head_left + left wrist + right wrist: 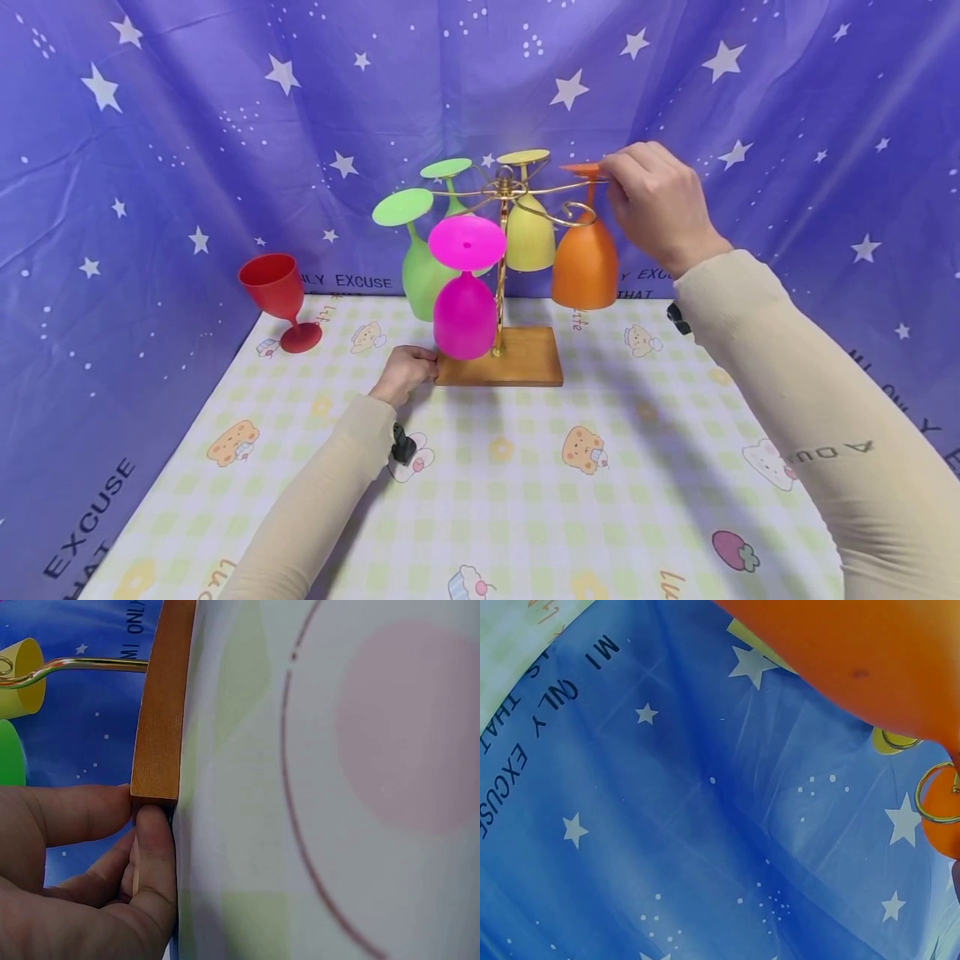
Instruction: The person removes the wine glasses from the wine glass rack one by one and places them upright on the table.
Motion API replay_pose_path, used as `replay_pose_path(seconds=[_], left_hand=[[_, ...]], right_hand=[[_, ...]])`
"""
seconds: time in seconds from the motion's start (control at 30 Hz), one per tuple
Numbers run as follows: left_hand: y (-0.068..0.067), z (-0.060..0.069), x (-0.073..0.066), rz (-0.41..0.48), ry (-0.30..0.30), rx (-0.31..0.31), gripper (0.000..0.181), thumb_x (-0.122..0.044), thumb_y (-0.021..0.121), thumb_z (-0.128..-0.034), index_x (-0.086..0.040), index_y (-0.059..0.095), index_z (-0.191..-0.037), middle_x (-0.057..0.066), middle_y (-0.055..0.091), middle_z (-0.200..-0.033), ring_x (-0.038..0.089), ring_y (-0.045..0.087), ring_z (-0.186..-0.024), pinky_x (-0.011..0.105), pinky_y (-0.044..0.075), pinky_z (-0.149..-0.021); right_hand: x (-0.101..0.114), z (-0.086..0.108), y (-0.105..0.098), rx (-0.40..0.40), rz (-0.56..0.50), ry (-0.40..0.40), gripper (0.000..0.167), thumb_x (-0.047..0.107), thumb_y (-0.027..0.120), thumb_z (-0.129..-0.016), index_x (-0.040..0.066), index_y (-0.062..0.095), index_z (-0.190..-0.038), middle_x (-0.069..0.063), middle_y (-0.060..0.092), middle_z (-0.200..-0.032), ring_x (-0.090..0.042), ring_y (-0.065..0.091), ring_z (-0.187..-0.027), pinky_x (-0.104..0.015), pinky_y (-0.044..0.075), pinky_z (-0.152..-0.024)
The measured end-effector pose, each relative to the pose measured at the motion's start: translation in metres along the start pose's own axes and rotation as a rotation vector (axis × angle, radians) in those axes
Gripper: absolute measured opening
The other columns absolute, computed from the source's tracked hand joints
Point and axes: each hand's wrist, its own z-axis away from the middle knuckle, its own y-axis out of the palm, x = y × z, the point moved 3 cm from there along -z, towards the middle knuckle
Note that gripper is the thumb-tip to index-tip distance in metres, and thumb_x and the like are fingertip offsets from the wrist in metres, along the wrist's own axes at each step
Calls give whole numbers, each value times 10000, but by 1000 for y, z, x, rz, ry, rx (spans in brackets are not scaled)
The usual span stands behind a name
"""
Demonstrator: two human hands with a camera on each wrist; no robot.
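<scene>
A gold wire glass rack (pixel 500 283) on a wooden base (pixel 525 358) carries several plastic goblets hung upside down. My right hand (pixel 660 196) holds the foot of the orange goblet (pixel 585 262), which hangs bowl down at the rack's right arm. In the right wrist view the orange goblet (pixel 870 660) fills the top right, with a wire curl beside its stem; almost all of the hand is out of that picture. Down at the left end of the base, my left hand (pixel 407 371) grips the corner between thumb and fingers, seen closely at the wooden base (pixel 159 712).
On the rack hang a magenta goblet (pixel 465 317) in front, a green goblet (pixel 420 271) at left, another green goblet (pixel 447 168) behind and a yellow goblet (pixel 531 237). A red goblet (pixel 273 283) stands upright at the table's back left. A starry curtain (pixel 225 125) hangs behind.
</scene>
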Motion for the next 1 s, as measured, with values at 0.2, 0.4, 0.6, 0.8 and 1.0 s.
replay_pose_path(seconds=[0.2,0.4,0.6,0.8,1.0], left_hand=[[1,0,1,-1,6,-6,297,102,617,-738,99,667,-1031,173,685,-909,141,628,-684,270,544,-684],[1,0,1,-5,6,-11,299,101,615,-742,93,671,-1036,175,684,-924,144,627,-696,268,543,-687],[1,-1,1,6,6,-9,293,104,619,-746,98,666,-1035,165,681,-892,139,622,-674,260,541,-668],[1,0,0,4,0,-12,292,104,621,-748,94,666,-1037,158,681,-886,136,620,-665,258,541,-669],[0,0,1,-11,-8,-22,300,100,622,-744,82,674,-1039,151,685,-879,129,614,-661,240,526,-654]], right_hand=[[3,-7,2,17,-21,19,175,-24,508,-918,-16,678,-953,-152,676,-879,-319,602,-819,-454,526,-732],[5,-18,1,105,-25,94,188,-36,504,-910,1,687,-936,-149,684,-877,-328,606,-811,-478,522,-719],[5,-29,2,220,-18,175,209,-30,517,-910,30,709,-966,-151,698,-905,-351,624,-816,-507,510,-718],[4,-38,5,321,-4,218,184,5,544,-916,61,709,-976,-138,703,-914,-367,634,-837,-533,488,-766],[1,-45,10,465,16,296,207,48,533,-941,73,708,-1048,-148,697,-944,-399,620,-873,-576,463,-828]])
